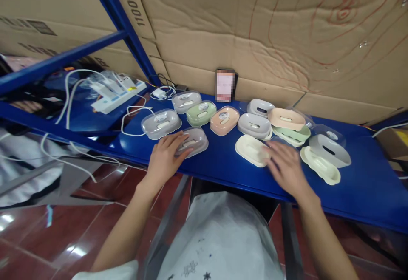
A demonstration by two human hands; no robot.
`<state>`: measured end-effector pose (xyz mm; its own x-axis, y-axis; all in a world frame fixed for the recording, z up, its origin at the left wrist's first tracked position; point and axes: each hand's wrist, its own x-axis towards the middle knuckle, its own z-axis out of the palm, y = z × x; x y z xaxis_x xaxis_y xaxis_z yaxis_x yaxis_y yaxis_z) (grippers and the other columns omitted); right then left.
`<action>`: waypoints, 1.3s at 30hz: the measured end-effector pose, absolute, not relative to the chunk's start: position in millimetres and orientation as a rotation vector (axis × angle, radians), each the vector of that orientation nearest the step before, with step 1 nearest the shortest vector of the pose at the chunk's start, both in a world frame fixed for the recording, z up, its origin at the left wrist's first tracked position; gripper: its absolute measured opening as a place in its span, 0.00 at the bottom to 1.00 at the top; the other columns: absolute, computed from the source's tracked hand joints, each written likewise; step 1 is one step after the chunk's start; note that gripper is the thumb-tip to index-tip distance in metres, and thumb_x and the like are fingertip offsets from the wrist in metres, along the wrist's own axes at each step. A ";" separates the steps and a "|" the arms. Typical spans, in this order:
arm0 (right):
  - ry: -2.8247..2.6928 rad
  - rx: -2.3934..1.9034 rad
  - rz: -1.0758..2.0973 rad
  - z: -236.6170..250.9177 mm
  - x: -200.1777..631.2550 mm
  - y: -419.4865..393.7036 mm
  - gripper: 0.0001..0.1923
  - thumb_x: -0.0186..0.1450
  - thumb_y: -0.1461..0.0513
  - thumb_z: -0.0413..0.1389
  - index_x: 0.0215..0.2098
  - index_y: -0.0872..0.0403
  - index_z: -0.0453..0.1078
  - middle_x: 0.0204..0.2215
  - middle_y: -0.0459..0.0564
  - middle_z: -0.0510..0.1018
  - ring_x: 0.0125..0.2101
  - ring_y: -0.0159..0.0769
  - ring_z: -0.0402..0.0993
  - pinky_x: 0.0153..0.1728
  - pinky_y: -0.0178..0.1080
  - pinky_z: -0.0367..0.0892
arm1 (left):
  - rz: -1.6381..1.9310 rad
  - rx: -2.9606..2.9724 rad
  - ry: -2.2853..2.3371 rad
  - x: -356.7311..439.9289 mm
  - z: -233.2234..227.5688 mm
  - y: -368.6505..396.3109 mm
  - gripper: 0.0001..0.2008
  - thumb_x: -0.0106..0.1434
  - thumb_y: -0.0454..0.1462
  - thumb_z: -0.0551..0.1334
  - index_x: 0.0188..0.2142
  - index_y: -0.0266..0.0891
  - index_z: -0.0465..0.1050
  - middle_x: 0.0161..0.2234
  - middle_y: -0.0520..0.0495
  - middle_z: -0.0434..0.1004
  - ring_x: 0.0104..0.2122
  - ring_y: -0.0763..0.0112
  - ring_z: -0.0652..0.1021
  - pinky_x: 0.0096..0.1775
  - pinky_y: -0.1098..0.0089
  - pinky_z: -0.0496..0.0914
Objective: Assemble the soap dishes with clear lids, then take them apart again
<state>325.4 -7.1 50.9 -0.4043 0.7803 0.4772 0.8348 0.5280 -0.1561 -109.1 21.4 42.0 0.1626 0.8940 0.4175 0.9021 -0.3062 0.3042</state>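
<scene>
My left hand (165, 152) is closed around the near end of a grey soap box (197, 140) with a clear lid, which sits on the blue table. The thumb lies along its near side, and the fingers reach over the top. My right hand (285, 165) is at the right end of a cream soap dish insert (250, 149), fingers bent over its edge and slightly blurred. Lidded boxes stand behind my left hand: a grey one (161, 123), a green one (201, 113) and a peach one (225, 120). Past the right hand lies a grey slotted tray (330, 150) on a cream insert (320, 167).
Behind the right hand are a grey tray (254, 125), a peach tray (287, 119) and a green tray (291, 134). A phone (225, 86) leans against the cardboard (197, 38). White cables and a power strip (119, 97) lie left, beside a blue frame post (137, 55).
</scene>
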 end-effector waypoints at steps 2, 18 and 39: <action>-2.459 -1.118 -0.041 57.9 280.1 14.3 0.25 0.77 0.64 0.51 0.71 0.46 0.68 0.69 0.54 0.74 0.68 0.47 0.71 0.68 0.57 0.63 | -0.950 -2.395 -1.841 -102.5 39.9 28.7 0.19 0.76 0.49 0.63 0.60 0.46 0.77 0.60 0.41 0.82 0.59 0.51 0.81 0.58 0.52 0.74; -2.665 -1.053 0.250 97.0 199.8 167.7 0.17 0.75 0.58 0.60 0.61 0.42 0.79 0.62 0.50 0.81 0.62 0.52 0.75 0.69 0.65 0.53 | -0.705 -2.506 -1.604 -68.3 42.6 -8.1 0.11 0.77 0.40 0.63 0.55 0.42 0.78 0.52 0.41 0.86 0.52 0.54 0.83 0.54 0.53 0.68; -2.983 -1.257 0.309 114.9 181.3 130.0 0.15 0.76 0.64 0.56 0.56 0.50 0.81 0.57 0.57 0.84 0.61 0.52 0.77 0.58 0.49 0.63 | -1.247 -2.151 -1.782 -71.6 8.6 6.6 0.08 0.77 0.38 0.62 0.52 0.44 0.79 0.52 0.42 0.84 0.55 0.56 0.81 0.62 0.51 0.67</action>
